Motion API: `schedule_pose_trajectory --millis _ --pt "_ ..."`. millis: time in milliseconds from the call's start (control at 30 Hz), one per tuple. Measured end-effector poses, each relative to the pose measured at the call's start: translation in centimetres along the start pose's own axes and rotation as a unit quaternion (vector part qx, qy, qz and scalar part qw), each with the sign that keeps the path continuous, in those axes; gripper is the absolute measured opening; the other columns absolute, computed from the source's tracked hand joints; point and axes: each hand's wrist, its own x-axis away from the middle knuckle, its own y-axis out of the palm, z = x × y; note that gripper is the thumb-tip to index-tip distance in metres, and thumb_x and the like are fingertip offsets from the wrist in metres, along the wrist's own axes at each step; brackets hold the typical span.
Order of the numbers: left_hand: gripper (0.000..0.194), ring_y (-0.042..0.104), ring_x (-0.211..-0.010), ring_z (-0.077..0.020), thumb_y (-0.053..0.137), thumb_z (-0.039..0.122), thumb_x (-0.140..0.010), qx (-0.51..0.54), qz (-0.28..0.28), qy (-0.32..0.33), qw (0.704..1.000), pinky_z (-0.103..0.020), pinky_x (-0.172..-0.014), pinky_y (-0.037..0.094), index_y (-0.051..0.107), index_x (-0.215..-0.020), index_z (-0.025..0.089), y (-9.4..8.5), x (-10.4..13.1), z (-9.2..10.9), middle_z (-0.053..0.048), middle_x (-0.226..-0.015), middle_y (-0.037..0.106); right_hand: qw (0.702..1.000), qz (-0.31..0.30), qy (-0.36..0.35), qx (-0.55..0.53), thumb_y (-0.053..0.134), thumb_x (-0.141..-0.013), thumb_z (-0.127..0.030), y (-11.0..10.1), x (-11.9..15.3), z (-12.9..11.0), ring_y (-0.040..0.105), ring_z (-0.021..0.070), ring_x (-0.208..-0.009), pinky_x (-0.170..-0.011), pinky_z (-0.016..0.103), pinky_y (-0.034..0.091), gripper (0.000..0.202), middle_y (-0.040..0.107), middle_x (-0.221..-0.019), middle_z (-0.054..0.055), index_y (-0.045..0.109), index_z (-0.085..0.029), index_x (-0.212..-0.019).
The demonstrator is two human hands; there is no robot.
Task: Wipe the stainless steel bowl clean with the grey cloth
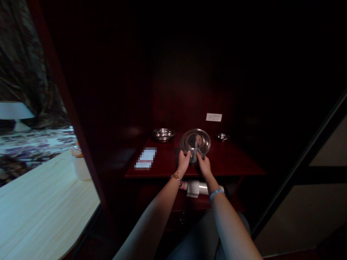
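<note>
A round, shiny stainless steel plate point(189, 140) is tilted up over the dark red shelf, its inner face towards me. My left hand point(184, 161) grips the near left rim, thumb on top. At the near right rim, my right hand point(204, 165) presses a crumpled grey cloth point(194, 156) against the plate with its thumb. The cloth bunches between my two hands and covers part of the near rim. My fingers under the plate are hidden.
On the shelf point(230, 160) stand stacked steel bowls point(163, 135) at back left, a small steel bowl point(222, 137) at back right and a blurred-out white sheet point(145, 159). A white roll point(203, 188) lies below. A pale table point(40, 202) with a jar point(81, 168) is left.
</note>
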Motion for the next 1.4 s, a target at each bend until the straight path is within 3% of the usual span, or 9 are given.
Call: schedule_pose_trajectory --millis 1033,1400 --pt "0.019 0.058 -0.073 -0.0144 0.066 0.028 -0.075 -0.006 0.009 0.003 1.000 -0.027 -0.074 0.048 0.057 -0.086 0.015 0.00 0.26 0.54 -0.004 -0.078 0.063 1.000 0.002 -0.007 0.010 0.062 -0.076 -0.054 0.00 0.09 -0.28 0.069 0.0259 -0.093 -0.083 0.033 0.052 0.050 0.075 -0.097 0.013 0.072 -0.011 -0.098" --pt "0.016 0.062 -0.084 -0.0175 0.062 0.024 -0.079 -0.005 -0.005 0.031 1.000 -0.031 -0.084 0.047 0.058 -0.091 0.015 0.03 0.16 0.25 -0.008 -0.091 0.066 0.999 0.038 -0.011 0.034 0.061 -0.075 -0.057 -0.09 0.08 0.07 0.069 0.0269 -0.091 -0.077 0.032 0.051 0.053 0.075 -0.092 0.014 0.072 -0.010 -0.096"
